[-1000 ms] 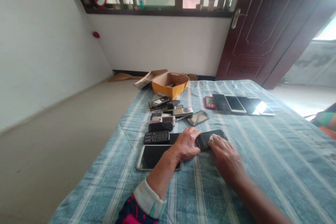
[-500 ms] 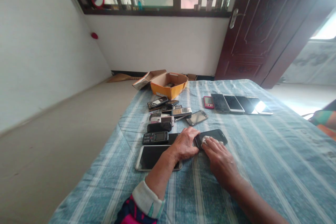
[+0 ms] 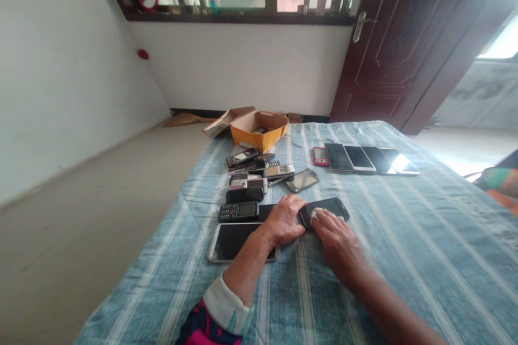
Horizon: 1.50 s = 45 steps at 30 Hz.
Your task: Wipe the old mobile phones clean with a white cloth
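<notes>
A dark smartphone (image 3: 335, 207) lies face up on the striped cloth. My left hand (image 3: 284, 220) grips its left end between thumb and fingers. Pressed on the phone's screen is a white wad of cloth or tissue (image 3: 315, 214), held under the fingers of my right hand (image 3: 339, 240). Beneath my left wrist lies a large white-framed smartphone (image 3: 232, 241), partly covered by the forearm. Just beyond it sits a black keypad phone (image 3: 238, 211). A grey smartphone (image 3: 303, 180) rests past my left fingertips.
Several old keypad phones (image 3: 279, 171) lie heaped before an open orange box (image 3: 263, 143). To the right, a row of smartphones (image 3: 359, 159) adjoins a small red phone (image 3: 320, 156). Striped cloth (image 3: 364, 291) covers the surface; its left edge drops toward the floor (image 3: 101, 199).
Both hands keep nearly the same place on the dark smartphone. The whole view has shifted very slightly; no object has visibly been moved.
</notes>
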Tool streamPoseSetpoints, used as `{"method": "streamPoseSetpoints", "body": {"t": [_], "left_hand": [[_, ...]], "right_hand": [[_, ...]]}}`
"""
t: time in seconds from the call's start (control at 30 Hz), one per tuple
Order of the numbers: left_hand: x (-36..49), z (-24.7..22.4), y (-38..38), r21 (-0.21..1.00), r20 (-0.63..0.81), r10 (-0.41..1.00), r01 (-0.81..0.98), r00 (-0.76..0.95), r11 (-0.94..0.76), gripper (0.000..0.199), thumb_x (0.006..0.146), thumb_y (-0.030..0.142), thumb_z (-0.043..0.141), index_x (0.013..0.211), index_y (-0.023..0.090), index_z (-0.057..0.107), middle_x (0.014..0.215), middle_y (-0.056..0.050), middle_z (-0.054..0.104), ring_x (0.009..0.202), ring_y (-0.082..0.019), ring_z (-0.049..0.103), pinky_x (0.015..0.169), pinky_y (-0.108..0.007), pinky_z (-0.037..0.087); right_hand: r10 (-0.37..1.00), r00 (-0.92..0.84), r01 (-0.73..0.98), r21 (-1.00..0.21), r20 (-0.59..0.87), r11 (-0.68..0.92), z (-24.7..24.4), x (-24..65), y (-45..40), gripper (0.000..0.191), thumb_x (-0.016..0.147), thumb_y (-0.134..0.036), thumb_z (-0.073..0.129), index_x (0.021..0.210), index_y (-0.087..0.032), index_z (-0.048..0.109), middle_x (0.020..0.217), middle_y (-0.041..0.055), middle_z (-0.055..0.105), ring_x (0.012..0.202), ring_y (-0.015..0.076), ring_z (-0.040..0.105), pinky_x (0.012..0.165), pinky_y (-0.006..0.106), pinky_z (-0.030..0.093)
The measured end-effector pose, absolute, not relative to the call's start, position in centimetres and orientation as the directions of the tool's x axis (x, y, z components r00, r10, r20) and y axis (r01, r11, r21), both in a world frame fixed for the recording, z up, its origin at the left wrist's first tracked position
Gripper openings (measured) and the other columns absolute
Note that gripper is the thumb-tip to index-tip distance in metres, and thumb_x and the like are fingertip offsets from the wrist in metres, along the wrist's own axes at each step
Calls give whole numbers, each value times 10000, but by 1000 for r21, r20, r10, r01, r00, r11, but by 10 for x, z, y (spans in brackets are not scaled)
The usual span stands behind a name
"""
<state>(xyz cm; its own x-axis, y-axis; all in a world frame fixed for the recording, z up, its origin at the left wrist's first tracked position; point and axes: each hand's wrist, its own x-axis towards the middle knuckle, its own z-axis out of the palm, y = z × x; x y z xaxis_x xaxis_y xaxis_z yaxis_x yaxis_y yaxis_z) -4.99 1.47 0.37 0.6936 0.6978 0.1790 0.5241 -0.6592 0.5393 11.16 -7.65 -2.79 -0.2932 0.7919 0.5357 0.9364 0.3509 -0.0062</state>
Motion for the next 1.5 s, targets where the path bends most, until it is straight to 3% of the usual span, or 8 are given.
{"method": "streamPoseSetpoints", "body": {"t": [0.3, 0.57, 0.7, 0.87, 1.07, 1.27, 1.5], "left_hand": [[-50, 1, 15, 536, 198, 698, 520, 688, -665, 488, 615, 86, 610, 1101, 133, 617, 1102, -102, 630, 1047, -248, 579, 947, -358, 464], [-50, 4, 15, 545, 188, 697, 517, 692, -660, 503, 604, 125, 647, 1106, 151, 618, 1112, -88, 626, 1057, -255, 574, 954, -366, 456], [-50, 5, 14, 548, 171, 713, 535, 680, -643, 486, 607, 120, 641, 1089, 182, 627, 1106, -68, 624, 1062, -252, 569, 951, -369, 457], [-50, 6, 13, 542, 156, 707, 538, 690, -646, 516, 599, 115, 642, 1114, 124, 626, 1115, -107, 624, 1064, -260, 565, 953, -364, 457], [-51, 8, 13, 542, 156, 710, 541, 687, -643, 520, 602, 121, 646, 1122, 121, 626, 1129, -110, 621, 1068, -265, 566, 957, -370, 459], [-50, 6, 13, 544, 160, 714, 543, 681, -640, 525, 594, 115, 641, 1118, 144, 624, 1125, -95, 623, 1066, -262, 564, 957, -371, 460], [-50, 4, 14, 563, 178, 708, 520, 683, -642, 527, 594, 117, 645, 1120, 137, 619, 1125, -103, 622, 1067, -264, 567, 967, -373, 452]], "right_hand": [[733, -366, 909, 52, 573, 413, -29, 96, -78, 368, 890, -32, 363, 1079, -115, 668, 1156, 129, 669, 1146, 272, 573, 880, 402, 508], [813, -275, 940, -34, 513, 339, -28, 112, -77, 396, 873, -10, 387, 1130, -137, 660, 1214, 123, 644, 1180, 256, 556, 917, 407, 496], [838, -196, 963, -60, 510, 262, -28, 129, -74, 439, 833, 32, 386, 1096, -158, 682, 1200, 98, 657, 1157, 223, 575, 919, 349, 495], [870, -71, 991, -68, 488, 119, -24, 146, -72, 443, 814, 36, 389, 1036, -189, 700, 1166, 67, 675, 1085, 200, 613, 878, 298, 497], [897, 42, 998, -61, 440, -16, -20, 155, -70, 420, 814, 28, 391, 1002, -192, 696, 1114, 55, 684, 916, 176, 649, 748, 259, 494], [871, -55, 998, 1, 487, 62, -29, 144, -73, 358, 831, 6, 417, 1002, -145, 694, 1110, 115, 668, 1011, 238, 617, 802, 319, 503], [797, -259, 958, 41, 545, 283, -34, 115, -78, 345, 881, -37, 398, 1082, -113, 668, 1156, 153, 642, 1158, 275, 545, 915, 386, 483]]}}
